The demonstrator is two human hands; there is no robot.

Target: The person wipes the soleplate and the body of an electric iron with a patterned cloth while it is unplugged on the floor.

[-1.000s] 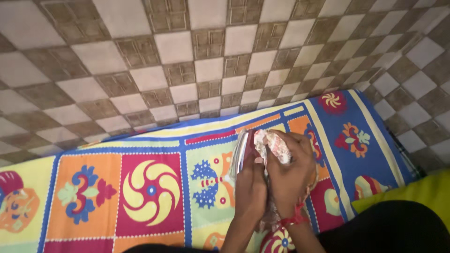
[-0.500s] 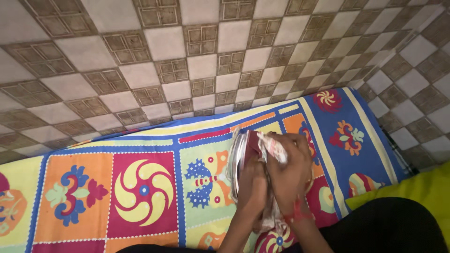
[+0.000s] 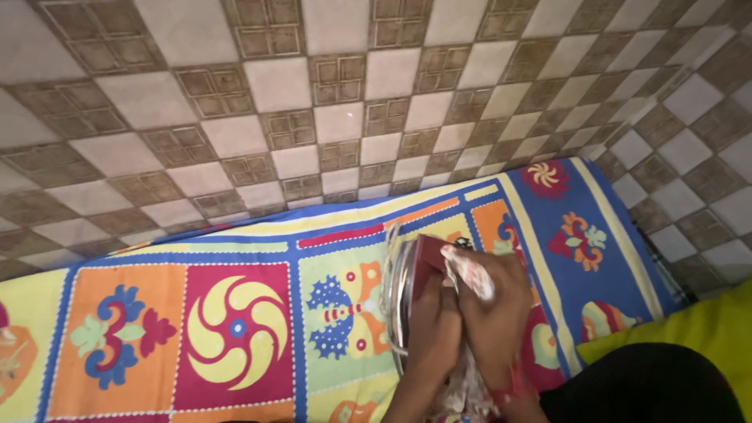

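Left hand [image 3: 433, 333] fingers closed around the dark red body of a clothes iron [image 3: 407, 290], held on edge over the patterned cloth [image 3: 235, 329]. Right hand [image 3: 493, 309] fingers clamped on a crumpled printed rag [image 3: 468, 270], pressed against the iron. Beyond: checkered tile floor [image 3: 337, 117]

Single head-worn camera, looking steeply down from above the person's own hands, close to them at the bottom centre, colourful patterned bedsheet [image 3: 235, 329] across the lower frame, checkered tiled floor [image 3: 329, 102] filling the upper half, frame slightly tilted.
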